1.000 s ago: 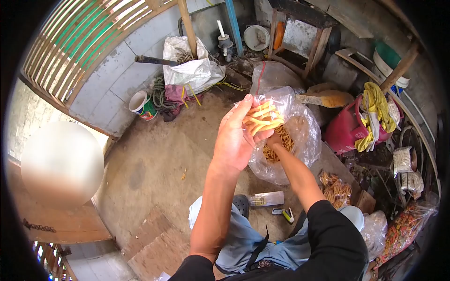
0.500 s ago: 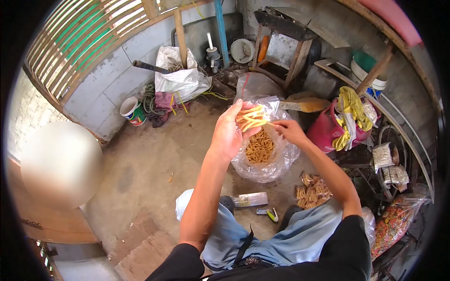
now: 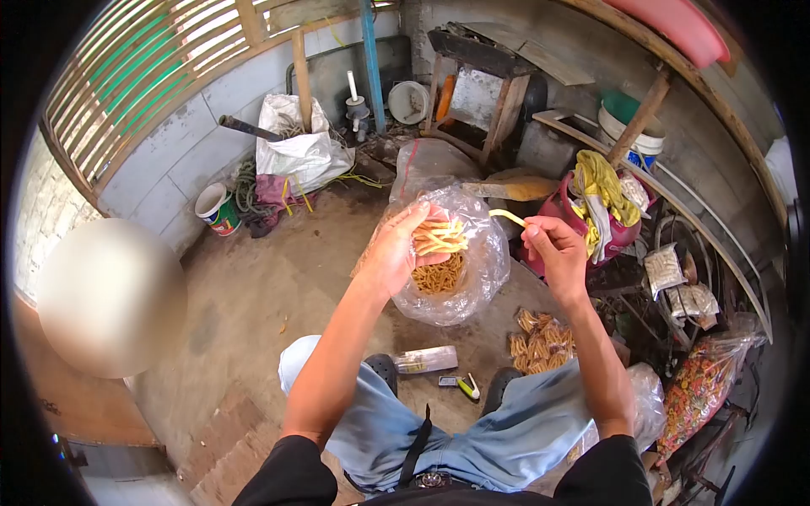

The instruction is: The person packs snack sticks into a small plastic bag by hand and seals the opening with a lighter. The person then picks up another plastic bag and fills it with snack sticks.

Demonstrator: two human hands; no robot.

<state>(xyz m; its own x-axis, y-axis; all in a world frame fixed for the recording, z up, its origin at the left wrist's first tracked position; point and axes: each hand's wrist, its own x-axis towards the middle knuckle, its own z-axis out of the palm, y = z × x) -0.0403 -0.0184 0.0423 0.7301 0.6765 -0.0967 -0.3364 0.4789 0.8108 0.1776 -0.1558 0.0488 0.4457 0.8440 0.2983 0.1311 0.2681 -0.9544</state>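
Note:
My left hand (image 3: 395, 253) is wrapped round a small clear bag of yellow snack sticks (image 3: 440, 238), held above a large open plastic bag (image 3: 485, 268). Brown snack sticks (image 3: 439, 277) lie inside that large bag. To the right, my right hand (image 3: 557, 253) pinches a single yellow stick (image 3: 508, 218) between thumb and fingers, apart from the small bag. Filled packs of sticks (image 3: 544, 341) lie on the floor near my knee.
Between my feet are a clear pack (image 3: 426, 359) and a green-handled tool (image 3: 467, 387). A red tub (image 3: 624, 238) with yellow cloth stands at the right, above a bag of colourful snacks (image 3: 699, 392). A white sack (image 3: 304, 156) and a bucket (image 3: 218, 209) stand by the wall.
My right hand has come up out of the large bag and moved right, now with a yellow stick. My left hand still holds the small bag. The view has shifted to the right.

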